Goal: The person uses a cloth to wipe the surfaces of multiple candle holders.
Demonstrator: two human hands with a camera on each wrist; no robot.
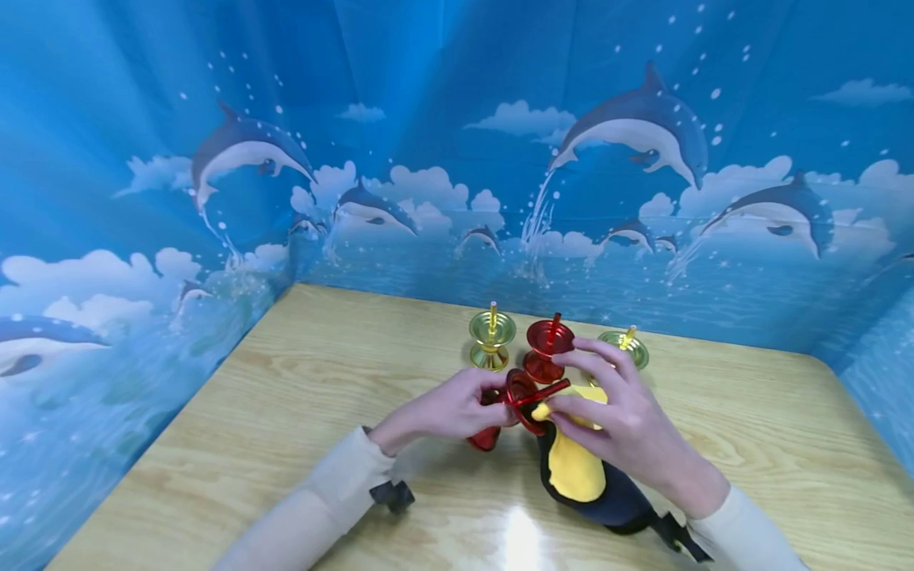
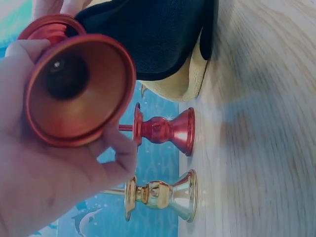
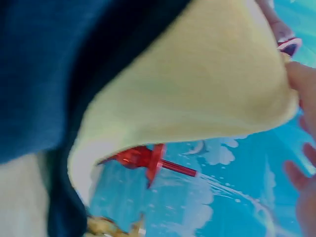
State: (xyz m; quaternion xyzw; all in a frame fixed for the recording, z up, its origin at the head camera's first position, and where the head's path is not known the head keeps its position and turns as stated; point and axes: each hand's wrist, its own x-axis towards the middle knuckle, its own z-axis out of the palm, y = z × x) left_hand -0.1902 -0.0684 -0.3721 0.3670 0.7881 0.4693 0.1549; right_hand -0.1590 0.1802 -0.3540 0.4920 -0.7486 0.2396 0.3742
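In the head view my left hand [image 1: 457, 408] grips a shiny red candlestick-like holder [image 1: 524, 390] with a round dish and a thin central rod. It is tilted off the table, its dish towards the right hand. The left wrist view looks into the hollow base [image 2: 111, 89] of this holder. My right hand [image 1: 624, 412] pinches a two-sided cloth [image 1: 574, 468], yellow on one face and dark navy on the other, against or close beside the dish. The rest of the cloth hangs below that hand and fills much of the right wrist view.
Behind the hands stand a gold holder [image 1: 491, 337], another red holder [image 1: 548, 349] and a second gold holder [image 1: 631, 346], partly hidden by the right hand. The wooden table [image 1: 321, 357] meets a blue dolphin-print backdrop [image 1: 428, 262] at the back.
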